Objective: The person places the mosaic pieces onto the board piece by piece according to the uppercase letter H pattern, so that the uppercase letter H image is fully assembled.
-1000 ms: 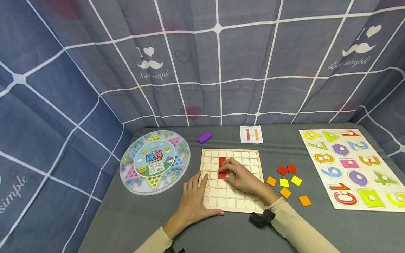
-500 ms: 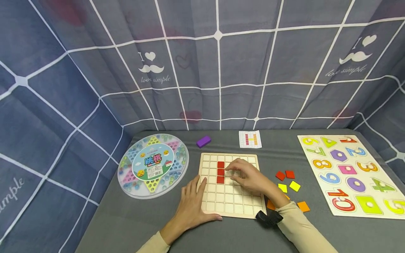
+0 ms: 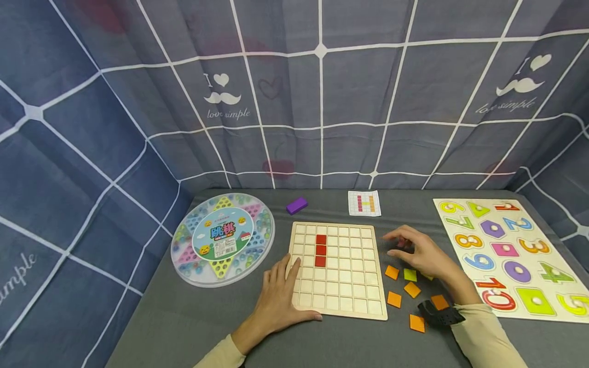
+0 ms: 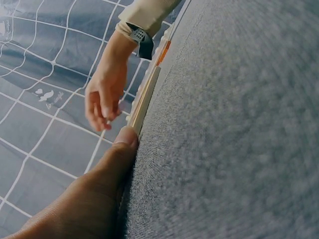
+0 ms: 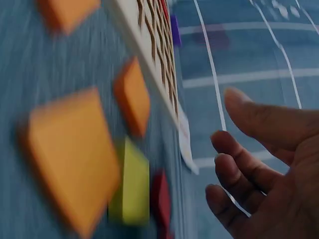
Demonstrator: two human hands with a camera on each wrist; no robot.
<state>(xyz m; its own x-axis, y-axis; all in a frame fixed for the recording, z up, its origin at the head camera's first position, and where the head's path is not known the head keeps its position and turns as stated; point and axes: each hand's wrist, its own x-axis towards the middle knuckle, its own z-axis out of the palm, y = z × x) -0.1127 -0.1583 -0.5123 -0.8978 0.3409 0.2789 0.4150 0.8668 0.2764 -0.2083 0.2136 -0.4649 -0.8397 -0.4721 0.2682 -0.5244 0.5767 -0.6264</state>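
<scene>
A wooden grid board (image 3: 349, 286) lies on the grey cloth, with three red square tiles (image 3: 320, 250) stacked in one column of its cells. My left hand (image 3: 277, 299) rests against the board's lower left corner, fingers extended along the left side and thumb by the front edge. In the left wrist view that thumb (image 4: 112, 162) touches the board's edge. Right of the board, my right hand (image 3: 425, 253) hovers over loose red tiles (image 3: 405, 242), partly hiding them. Thumb and fingers stand apart in the right wrist view, nothing between them. Nearby lie a yellow tile (image 3: 410, 275) and several orange tiles (image 3: 412, 290).
A small pattern card (image 3: 364, 203) and a purple block (image 3: 296, 205) lie behind the board. To the left is a round Chinese checkers set (image 3: 223, 240). A number and shape puzzle board (image 3: 511, 255) lies at the right. A patterned curtain (image 3: 349, 92) hangs behind.
My right hand has left the red tiles on the board and moved right, over the loose tiles. More orange tiles are now uncovered. My left hand stays at the board's corner.
</scene>
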